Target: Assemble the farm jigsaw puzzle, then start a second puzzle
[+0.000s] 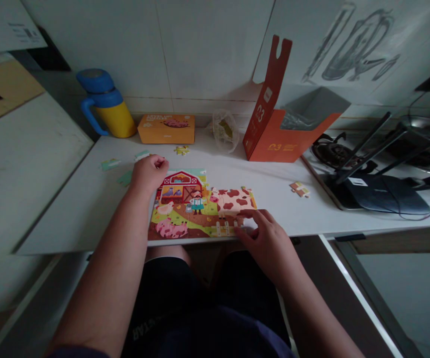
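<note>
A partly joined farm jigsaw puzzle [179,214] lies near the table's front edge, showing a red barn, a farmer, a pig and a cow. My left hand [150,173] is at its upper left corner, fingers curled together; whatever they hold, if anything, is hidden. At the lower right, the thumb and index finger of my right hand [267,236] close on a fence puzzle piece [231,228] at the puzzle's edge. Loose green pieces [110,164] lie left of my left hand. Behind the puzzle is a yellowish piece cluster [181,149], and a brown piece [299,189] lies far right.
Along the wall stand a blue and yellow jug [110,107], an orange puzzle box [166,130], a clear plastic bag [225,132] and an open tall orange box [285,136]. A black router [382,194] with antennas sits right, before a gas stove [340,149].
</note>
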`<state>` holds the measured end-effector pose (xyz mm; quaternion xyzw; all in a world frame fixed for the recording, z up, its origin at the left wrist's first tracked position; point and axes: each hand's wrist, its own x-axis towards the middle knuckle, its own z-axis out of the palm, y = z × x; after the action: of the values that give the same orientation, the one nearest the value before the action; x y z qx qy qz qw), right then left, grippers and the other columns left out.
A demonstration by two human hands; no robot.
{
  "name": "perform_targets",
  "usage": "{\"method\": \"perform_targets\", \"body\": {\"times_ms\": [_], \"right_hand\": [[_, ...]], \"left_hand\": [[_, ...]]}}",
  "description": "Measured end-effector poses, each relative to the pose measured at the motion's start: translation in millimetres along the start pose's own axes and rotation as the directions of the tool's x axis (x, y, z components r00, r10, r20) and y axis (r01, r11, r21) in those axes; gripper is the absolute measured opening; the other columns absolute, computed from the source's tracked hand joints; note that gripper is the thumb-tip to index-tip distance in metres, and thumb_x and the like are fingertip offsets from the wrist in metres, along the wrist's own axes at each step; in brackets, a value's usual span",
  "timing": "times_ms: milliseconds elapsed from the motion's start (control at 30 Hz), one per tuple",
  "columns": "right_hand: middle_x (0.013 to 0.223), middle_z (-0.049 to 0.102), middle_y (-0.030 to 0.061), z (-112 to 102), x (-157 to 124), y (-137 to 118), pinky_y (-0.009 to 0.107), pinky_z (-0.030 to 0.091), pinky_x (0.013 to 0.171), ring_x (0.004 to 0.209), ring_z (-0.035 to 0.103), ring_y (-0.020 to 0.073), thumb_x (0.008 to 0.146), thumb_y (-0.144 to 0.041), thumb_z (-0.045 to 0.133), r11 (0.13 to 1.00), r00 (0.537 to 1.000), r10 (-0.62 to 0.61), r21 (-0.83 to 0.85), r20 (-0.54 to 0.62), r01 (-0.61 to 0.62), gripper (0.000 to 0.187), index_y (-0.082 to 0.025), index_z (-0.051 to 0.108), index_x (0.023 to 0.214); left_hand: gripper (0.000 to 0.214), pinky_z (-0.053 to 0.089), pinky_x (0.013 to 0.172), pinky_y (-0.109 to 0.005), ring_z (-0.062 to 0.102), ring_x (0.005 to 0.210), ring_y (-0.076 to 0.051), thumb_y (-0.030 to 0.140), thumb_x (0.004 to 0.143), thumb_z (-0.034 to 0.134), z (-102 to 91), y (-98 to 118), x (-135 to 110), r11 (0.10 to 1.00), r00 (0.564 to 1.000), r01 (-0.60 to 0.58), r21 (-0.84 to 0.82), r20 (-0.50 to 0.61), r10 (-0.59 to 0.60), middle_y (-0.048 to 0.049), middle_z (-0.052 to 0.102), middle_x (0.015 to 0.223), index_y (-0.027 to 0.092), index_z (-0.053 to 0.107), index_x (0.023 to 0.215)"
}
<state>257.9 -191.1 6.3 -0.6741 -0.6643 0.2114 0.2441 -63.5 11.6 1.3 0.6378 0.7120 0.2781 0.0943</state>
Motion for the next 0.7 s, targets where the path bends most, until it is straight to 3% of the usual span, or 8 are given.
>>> {"method": "perform_targets", "body": {"times_ms": [267, 367, 467, 700], "right_hand": [[0.129, 0.068, 0.0104, -1, -7, 2, 0.038, 0.061, 0.073, 0.071, 0.069, 0.0162, 0.101, -0.038, 0.066, 0.997, 0.997, -0.075, -0.029, -0.013, 0.075, 0.031, -0.026, 0.071, 0.129], [0.133, 0.067, 0.0108, -2, -10, 1, 0.043, 0.064, 0.087, 0.096, 0.074, 0.0243, 0.103, -0.035, 0.066, 0.976, 0.978, -0.209, -0.071, -0.014, 0.207, 0.031, -0.029, 0.071, 0.133], [0.135, 0.067, 0.0114, 0, -11, 0, 0.05, 0.061, 0.101, 0.116, 0.068, 0.0308, 0.103, -0.029, 0.067, 0.931, 0.944, -0.33, -0.164, 0.003, 0.326, 0.035, -0.03, 0.072, 0.137], [0.134, 0.07, 0.012, 8, -7, 1, 0.05, 0.061, 0.1, 0.116, 0.065, 0.0309, 0.103, -0.023, 0.067, 0.875, 0.915, -0.396, -0.27, 0.074, 0.401, 0.03, -0.027, 0.076, 0.132]], "left_hand": [[0.028, 0.051, 0.076, -0.03, 0.072, 0.084, -0.023, 0.041, 0.094, 0.063, 1.9, -3, 2, 1.0, 1.0, 0.003, 0.004, 0.006, -0.003, -0.008, 0.084, 0.1, 0.02, 0.08, 0.101], [0.028, 0.051, 0.077, -0.03, 0.072, 0.084, -0.023, 0.04, 0.094, 0.063, 0.5, 0, 1, 1.0, 1.0, 0.008, 0.01, 0.003, -0.008, -0.0083, 0.084, 0.1, 0.02, 0.08, 0.102], [0.028, 0.051, 0.078, -0.03, 0.072, 0.083, -0.023, 0.038, 0.094, 0.063, -0.2, 1, 0, 1.0, 1.0, 0.016, 0.013, 0.008, -0.016, -0.0079, 0.083, 0.1, 0.019, 0.081, 0.102], [0.029, 0.052, 0.078, -0.03, 0.072, 0.082, -0.022, 0.038, 0.094, 0.061, 0.6, 0, 1, 1.0, 1.0, -0.01, 0.012, 0.007, 0.01, -0.0084, 0.083, 0.101, 0.018, 0.081, 0.102]]}}
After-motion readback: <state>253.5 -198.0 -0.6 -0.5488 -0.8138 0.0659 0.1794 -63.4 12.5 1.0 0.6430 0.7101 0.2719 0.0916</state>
